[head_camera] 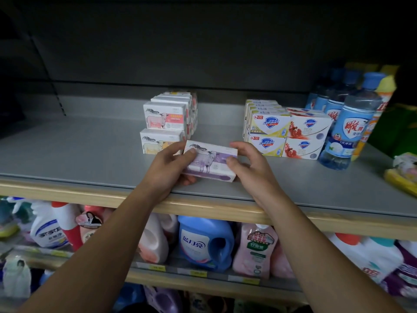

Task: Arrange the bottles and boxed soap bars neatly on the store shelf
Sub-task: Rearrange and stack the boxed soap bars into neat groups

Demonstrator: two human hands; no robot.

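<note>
While both hands (212,168) grip purple soap box (211,160), above shelf (79,159)

Landmark: purple sheep box (209,161), its print too small to read.
Right of it: yellow boxes (269,125) and white-red boxes (309,127), both "Safeguard".
Behind-left: pink sheep box (165,118), red word, seemingly "SOAP".
Below: blue jug (206,243), "蓝月亮".
</note>
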